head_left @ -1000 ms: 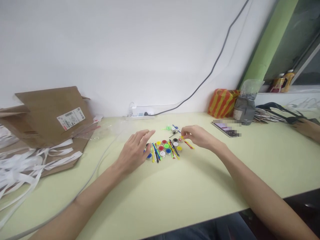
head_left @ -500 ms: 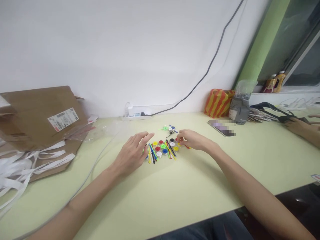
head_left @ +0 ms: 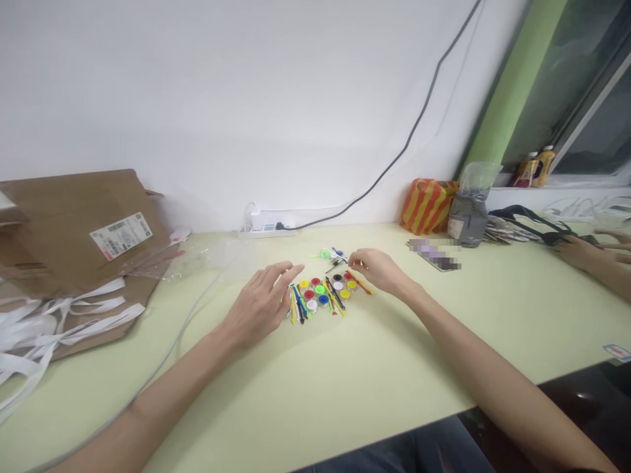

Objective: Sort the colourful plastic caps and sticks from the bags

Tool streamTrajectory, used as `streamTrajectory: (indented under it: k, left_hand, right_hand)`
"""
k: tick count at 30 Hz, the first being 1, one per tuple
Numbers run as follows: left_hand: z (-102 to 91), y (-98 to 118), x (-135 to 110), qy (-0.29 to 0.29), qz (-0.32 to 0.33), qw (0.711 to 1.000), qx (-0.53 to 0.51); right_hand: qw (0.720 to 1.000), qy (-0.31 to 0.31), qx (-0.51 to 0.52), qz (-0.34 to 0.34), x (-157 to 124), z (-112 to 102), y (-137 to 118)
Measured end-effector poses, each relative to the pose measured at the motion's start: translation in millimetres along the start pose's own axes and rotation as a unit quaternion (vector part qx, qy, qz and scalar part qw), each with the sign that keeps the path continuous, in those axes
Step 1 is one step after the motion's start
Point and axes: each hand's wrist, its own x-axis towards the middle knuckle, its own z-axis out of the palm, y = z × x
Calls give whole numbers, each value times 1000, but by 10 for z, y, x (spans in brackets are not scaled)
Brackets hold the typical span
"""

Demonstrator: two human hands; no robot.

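Note:
My left hand point(head_left: 262, 302) rests at the left end of a group of small plastic pieces, thumb and fingers apart, partly covering a few of them. Colored round discs with clear bases, among them a white disc point(head_left: 312, 305) and a blue disc point(head_left: 323, 299), lie between bundles of thin arrow-shaped pointers point(head_left: 299, 305). More pointers point(head_left: 335, 297) lie to their right. Above the right end hovers my right hand point(head_left: 375, 268), fingers bent and apart, with nothing visible in them. Near its fingertips are a black pointer point(head_left: 334, 265) and a small heap with a green piece point(head_left: 324, 254).
A cardboard box point(head_left: 73, 223) and white straps point(head_left: 29, 348) lie at the left. A power strip point(head_left: 266, 230) sits against the wall. At the right are a phone point(head_left: 432, 255), a striped bag point(head_left: 426, 207), a grey bag point(head_left: 467, 217) and another person's hand point(head_left: 582, 253).
My right hand has lifted off the red and yellow pieces at the right end and moved slightly up, leaving them uncovered. My left hand stays in place.

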Motion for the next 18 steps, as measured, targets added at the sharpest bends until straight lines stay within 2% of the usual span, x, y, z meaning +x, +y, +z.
streamTrajectory:
  k: [3, 7, 10, 14, 16, 18]
  left_hand:
    - [-5, 5, -2, 1, 1, 1000, 0]
    - [-25, 12, -10, 4, -6, 1000, 4]
    - [-39, 17, -19, 4, -7, 1000, 4]
    - [-41, 22, -26, 4, -11, 1000, 12]
    - [-42, 27, -25, 10, -25, 1000, 17]
    - [-49, 42, -21, 23, -52, 998, 13]
  right_hand:
    - [999, 33, -11, 21, 178, 163, 74]
    - [999, -11, -8, -40, 532, 295, 120]
    - [997, -42, 8, -68, 743, 311, 80]
    - [996, -40, 39, -75, 858, 232, -57]
    - [992, -18, 99, -74, 822, 156, -168]
    - [965, 26, 256, -55, 697, 81, -317]
